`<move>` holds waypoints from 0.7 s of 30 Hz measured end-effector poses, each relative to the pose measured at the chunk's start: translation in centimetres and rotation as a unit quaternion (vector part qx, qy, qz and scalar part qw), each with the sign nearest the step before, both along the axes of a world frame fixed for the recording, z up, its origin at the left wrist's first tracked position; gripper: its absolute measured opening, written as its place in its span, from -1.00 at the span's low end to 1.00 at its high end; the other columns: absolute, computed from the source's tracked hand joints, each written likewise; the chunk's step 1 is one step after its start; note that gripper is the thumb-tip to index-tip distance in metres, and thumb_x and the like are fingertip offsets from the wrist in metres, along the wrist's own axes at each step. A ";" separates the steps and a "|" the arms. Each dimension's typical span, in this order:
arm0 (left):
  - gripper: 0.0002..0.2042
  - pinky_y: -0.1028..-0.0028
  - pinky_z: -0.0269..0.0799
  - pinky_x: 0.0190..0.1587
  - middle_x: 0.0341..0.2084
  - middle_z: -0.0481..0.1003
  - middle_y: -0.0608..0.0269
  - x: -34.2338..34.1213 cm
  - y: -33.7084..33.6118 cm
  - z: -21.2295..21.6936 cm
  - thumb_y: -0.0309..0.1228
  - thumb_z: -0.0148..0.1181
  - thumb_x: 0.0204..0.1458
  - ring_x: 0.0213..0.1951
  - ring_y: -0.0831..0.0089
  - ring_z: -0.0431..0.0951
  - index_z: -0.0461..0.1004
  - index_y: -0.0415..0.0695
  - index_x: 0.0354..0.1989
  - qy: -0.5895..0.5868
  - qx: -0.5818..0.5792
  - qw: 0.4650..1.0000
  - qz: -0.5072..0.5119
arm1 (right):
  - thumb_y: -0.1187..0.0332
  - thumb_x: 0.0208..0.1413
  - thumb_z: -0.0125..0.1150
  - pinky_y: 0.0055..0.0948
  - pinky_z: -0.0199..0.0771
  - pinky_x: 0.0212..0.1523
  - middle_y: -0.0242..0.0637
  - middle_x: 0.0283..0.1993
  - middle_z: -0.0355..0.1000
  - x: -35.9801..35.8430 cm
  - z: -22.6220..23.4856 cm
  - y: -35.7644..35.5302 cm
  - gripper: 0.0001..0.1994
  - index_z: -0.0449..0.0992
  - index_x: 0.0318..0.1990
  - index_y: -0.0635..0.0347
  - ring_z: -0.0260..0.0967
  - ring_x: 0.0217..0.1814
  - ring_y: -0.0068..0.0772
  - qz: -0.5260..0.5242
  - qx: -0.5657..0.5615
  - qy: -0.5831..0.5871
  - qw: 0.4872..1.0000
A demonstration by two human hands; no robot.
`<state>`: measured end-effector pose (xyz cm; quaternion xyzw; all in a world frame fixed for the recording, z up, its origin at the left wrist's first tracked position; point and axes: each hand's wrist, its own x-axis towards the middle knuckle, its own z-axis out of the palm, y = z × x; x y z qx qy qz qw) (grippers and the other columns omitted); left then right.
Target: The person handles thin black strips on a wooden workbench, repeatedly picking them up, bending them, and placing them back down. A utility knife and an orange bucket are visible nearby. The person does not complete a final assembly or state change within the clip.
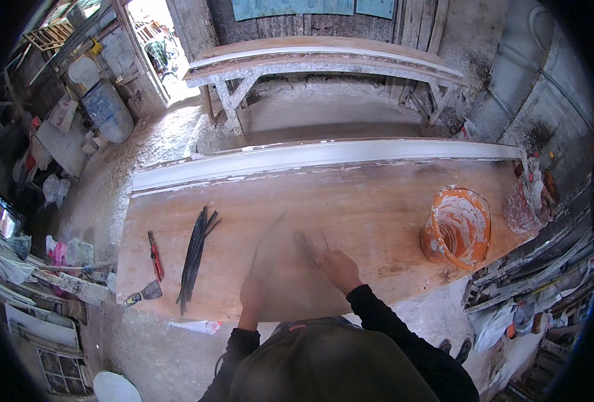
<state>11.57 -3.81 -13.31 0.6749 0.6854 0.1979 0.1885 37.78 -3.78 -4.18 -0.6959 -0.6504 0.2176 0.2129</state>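
Note:
My left hand is closed and blurred by motion over the near edge of the board. A thin dark strip slants up and away from it. To its right, my right hand is closed around a dark, smeared thing whose kind cannot be made out. Left of both hands lies a bundle of long black strips. Beyond it rest a red-handled tool and a putty knife with a wide blade.
A brown wooden board forms the worktop, with a long white moulding along its far edge. An orange bucket smeared with white stands at the right, near a plastic bag. Behind is a bench; a blue barrel stands far left.

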 end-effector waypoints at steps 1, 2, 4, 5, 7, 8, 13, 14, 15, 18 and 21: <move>-0.81 0.36 0.36 -0.37 -0.47 0.40 0.13 0.3 0.2 0.5 -0.32 0.18 -0.19 -0.42 0.26 0.45 0.42 -0.16 -0.47 0.001 0.000 1.000 -0.004 | 0.14 -0.02 0.04 -0.23 0.34 -0.23 -0.16 -0.32 0.38 0.0 0.6 -0.4 -0.74 0.48 -0.28 0.09 0.34 -0.23 -0.09 0.009 -0.023 0.013 1.000; -0.82 0.36 0.36 -0.37 -0.47 0.40 0.13 0.6 0.3 1.0 -0.32 0.18 -0.19 -0.43 0.25 0.45 0.42 -0.16 -0.48 0.002 0.001 1.000 -0.008 | 0.16 -0.03 0.06 -0.22 0.34 -0.22 -0.15 -0.27 0.37 0.0 0.9 -1.0 -0.72 0.44 -0.22 0.11 0.33 -0.19 -0.09 0.017 -0.047 0.026 0.998; -0.85 0.37 0.36 -0.37 -0.49 0.41 0.13 0.7 0.3 2.4 -0.34 0.17 -0.18 -0.42 0.26 0.45 0.43 -0.16 -0.49 -0.048 0.002 0.998 -0.035 | 0.21 -0.05 0.11 -0.20 0.32 -0.18 -0.15 -0.17 0.34 -0.1 1.8 -1.7 -0.65 0.35 -0.09 0.11 0.30 -0.11 -0.10 0.054 -0.021 0.028 0.998; -0.86 0.37 0.36 -0.36 -0.51 0.42 0.13 0.7 0.3 3.2 -0.36 0.16 -0.17 -0.42 0.26 0.45 0.44 -0.16 -0.50 -0.073 0.003 0.996 -0.049 | 0.24 -0.07 0.13 -0.19 0.31 -0.15 -0.17 -0.13 0.32 -0.4 2.3 -2.0 -0.60 0.31 -0.03 0.08 0.28 -0.07 -0.12 0.084 0.027 0.017 0.996; -0.90 0.38 0.36 -0.36 -0.52 0.45 0.14 0.4 0.0 5.9 -0.40 0.16 -0.16 -0.41 0.27 0.46 0.45 -0.15 -0.50 -0.052 -0.006 0.987 -0.151 | 0.28 -0.09 0.15 -0.18 0.28 -0.11 -0.20 -0.05 0.28 -1.4 3.9 -2.7 -0.51 0.23 0.06 0.03 0.23 0.00 -0.16 0.122 0.125 -0.063 0.983; -0.92 0.38 0.36 -0.36 -0.53 0.46 0.15 0.3 -0.2 7.5 -0.43 0.16 -0.16 -0.41 0.28 0.46 0.46 -0.15 -0.50 -0.042 -0.011 0.979 -0.202 | 0.29 -0.10 0.16 -0.17 0.26 -0.10 -0.22 -0.02 0.26 -2.2 5.2 -3.1 -0.48 0.20 0.08 0.01 0.21 0.03 -0.17 0.129 0.174 -0.131 0.967; -0.92 0.46 0.34 -0.35 -0.52 0.48 0.21 0.5 -1.1 17.1 -0.56 0.19 -0.21 -0.42 0.36 0.45 0.48 -0.17 -0.48 -0.170 0.018 0.955 -0.241 | 0.25 -0.09 0.18 -0.27 0.27 -0.23 -0.20 -0.16 0.33 -2.5 4.8 -3.1 -0.63 0.33 -0.10 0.09 0.28 -0.12 -0.21 0.220 0.109 -0.053 0.968; -0.91 0.48 0.33 -0.36 -0.53 0.48 0.22 0.4 -0.9 17.9 -0.58 0.20 -0.22 -0.43 0.38 0.45 0.48 -0.18 -0.48 -0.207 -0.007 0.953 -0.220 | 0.24 -0.08 0.18 -0.30 0.26 -0.28 -0.20 -0.24 0.34 -2.0 4.5 -2.9 -0.69 0.36 -0.17 0.12 0.29 -0.20 -0.24 0.236 0.020 0.031 0.971; -0.91 0.45 0.33 -0.34 -0.52 0.47 0.19 0.1 -0.6 18.4 -0.54 0.19 -0.21 -0.41 0.33 0.45 0.49 -0.17 -0.47 -0.198 0.001 0.958 -0.205 | 0.22 -0.07 0.18 -0.34 0.25 -0.32 -0.20 -0.33 0.36 -1.5 4.4 -2.7 -0.73 0.39 -0.25 0.15 0.31 -0.28 -0.27 0.252 -0.069 0.116 0.958; -0.89 0.38 0.33 -0.32 -0.50 0.46 0.13 -0.8 0.3 19.3 -0.46 0.17 -0.19 -0.38 0.23 0.44 0.51 -0.14 -0.44 -0.180 0.019 0.968 -0.173 | 0.13 0.03 0.08 -0.47 0.18 -0.42 -0.32 -0.55 0.27 0.5 5.6 -3.8 -0.70 0.36 -0.43 0.22 0.20 -0.47 -0.42 0.244 -0.019 0.252 0.936; -0.90 0.38 0.33 -0.32 -0.50 0.46 0.13 -1.3 0.7 19.4 -0.46 0.16 -0.18 -0.39 0.22 0.44 0.50 -0.14 -0.44 -0.188 0.014 0.967 -0.170 | 0.09 0.11 -0.04 -0.57 0.13 -0.43 -0.45 -0.59 0.17 2.7 10.9 -4.9 -0.66 0.34 -0.44 0.21 0.09 -0.50 -0.56 0.115 -0.221 0.385 0.889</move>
